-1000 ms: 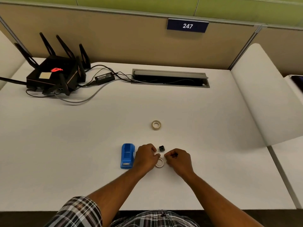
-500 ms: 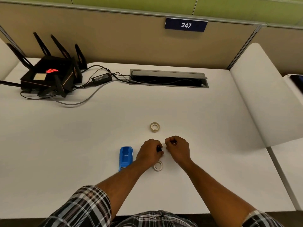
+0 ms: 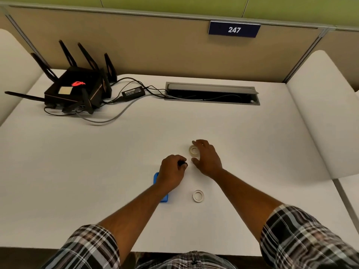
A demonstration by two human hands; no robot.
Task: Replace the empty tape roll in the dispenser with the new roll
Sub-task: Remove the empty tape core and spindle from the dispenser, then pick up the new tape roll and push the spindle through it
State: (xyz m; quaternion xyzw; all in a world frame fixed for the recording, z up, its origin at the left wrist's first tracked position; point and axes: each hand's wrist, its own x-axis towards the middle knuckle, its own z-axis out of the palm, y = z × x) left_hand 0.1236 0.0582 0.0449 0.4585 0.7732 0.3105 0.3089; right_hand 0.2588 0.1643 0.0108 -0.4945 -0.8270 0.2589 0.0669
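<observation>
The new tape roll [image 3: 193,150], cream coloured, lies flat on the white desk [image 3: 97,171]. My right hand [image 3: 206,158] is spread over it with fingers apart, fingertips at its edge. My left hand [image 3: 172,171] is closed around a small black spindle piece [image 3: 181,163]. The blue tape dispenser [image 3: 161,191] lies under my left wrist, mostly hidden. The empty white core ring [image 3: 198,196] lies flat on the desk nearer to me, between my forearms.
A black router [image 3: 77,90] with antennas, a power adapter [image 3: 133,92] and cables sit at the back left. A cable slot [image 3: 211,93] is set in the desk's back middle. Partition walls stand behind and at both sides.
My right hand has moved forward from beside the left hand to the new tape roll. My left hand has lifted the black piece off the desk. The empty core stays where it lay.
</observation>
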